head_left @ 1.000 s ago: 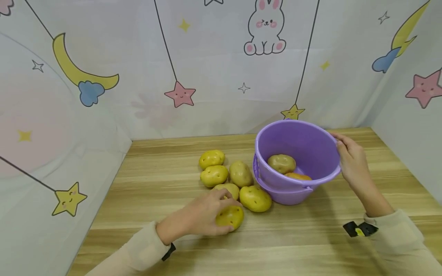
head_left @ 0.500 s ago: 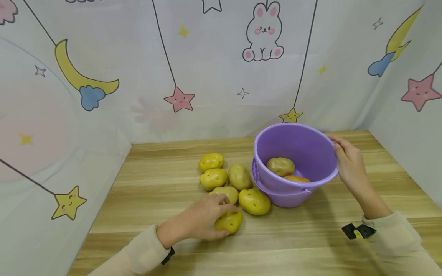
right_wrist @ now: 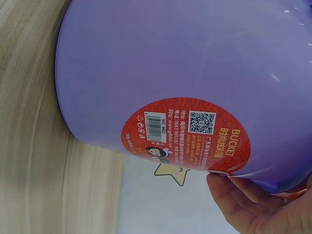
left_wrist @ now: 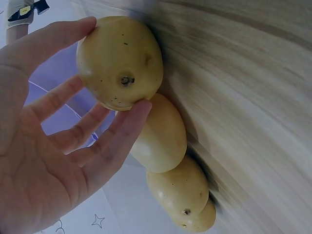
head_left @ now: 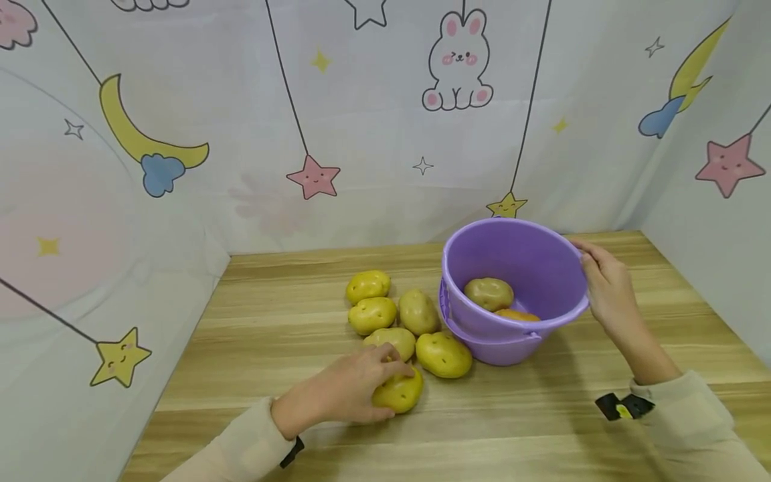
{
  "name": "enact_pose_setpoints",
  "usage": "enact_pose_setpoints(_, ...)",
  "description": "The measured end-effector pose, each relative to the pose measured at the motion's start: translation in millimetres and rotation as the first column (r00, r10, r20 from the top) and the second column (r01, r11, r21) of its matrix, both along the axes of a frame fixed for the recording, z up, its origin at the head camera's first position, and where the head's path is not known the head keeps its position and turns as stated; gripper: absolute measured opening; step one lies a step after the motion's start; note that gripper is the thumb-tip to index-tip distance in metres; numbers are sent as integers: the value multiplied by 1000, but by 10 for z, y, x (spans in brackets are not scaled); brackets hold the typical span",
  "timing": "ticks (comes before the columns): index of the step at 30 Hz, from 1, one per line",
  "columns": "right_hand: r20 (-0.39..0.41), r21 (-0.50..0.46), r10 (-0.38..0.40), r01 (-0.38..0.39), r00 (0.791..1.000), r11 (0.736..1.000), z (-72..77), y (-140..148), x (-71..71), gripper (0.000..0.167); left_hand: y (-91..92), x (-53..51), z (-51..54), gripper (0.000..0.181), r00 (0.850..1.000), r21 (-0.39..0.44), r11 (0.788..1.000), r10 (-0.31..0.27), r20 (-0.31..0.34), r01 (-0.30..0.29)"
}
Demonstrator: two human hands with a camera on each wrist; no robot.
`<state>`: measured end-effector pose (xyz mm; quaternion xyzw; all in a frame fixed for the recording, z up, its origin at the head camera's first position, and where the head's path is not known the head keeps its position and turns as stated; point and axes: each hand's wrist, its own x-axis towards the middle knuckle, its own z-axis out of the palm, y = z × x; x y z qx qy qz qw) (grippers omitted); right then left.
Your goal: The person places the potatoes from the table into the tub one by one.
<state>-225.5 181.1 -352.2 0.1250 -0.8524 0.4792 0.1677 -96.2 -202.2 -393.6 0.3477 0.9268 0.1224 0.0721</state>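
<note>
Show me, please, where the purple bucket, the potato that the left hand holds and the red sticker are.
Purple bucket [head_left: 530,266]: head view, on its inner wall.
Held potato [left_wrist: 120,61]: left wrist view, middle of its visible side.
Red sticker [right_wrist: 186,135]: right wrist view, near its centre.

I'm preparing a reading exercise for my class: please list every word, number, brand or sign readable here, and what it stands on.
"BUCKET": red label on the purple bucket.
"时尚": same label, beside BUCKET; rest of that line blurred.
"NO.": by the barcode; digits uncertain.
"www.": web address there; rest unclear.
Triangle sign: same label, no words.
Remaining small print: too small or blurred.
Yellow tag: marks too small.
</note>
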Motion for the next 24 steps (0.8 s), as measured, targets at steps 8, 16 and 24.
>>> enact_pose_setpoints(8,3,0,8,-8,1000,1000,-1,-10,14,42,-11,4,-18,57,1000,17,1000,-6,3,6)
enact_pose_setpoints(16,-6,-8,20,-20,1000,1000,2,-8,14,42,-10,1,-29,57,1000,4,1000,-14,11,14)
enact_pose_setpoints(24,0,-11,25,-25,1000,1000,7,-12,13,42,3,14,-37,60,1000,-6,1000,-23,13,23)
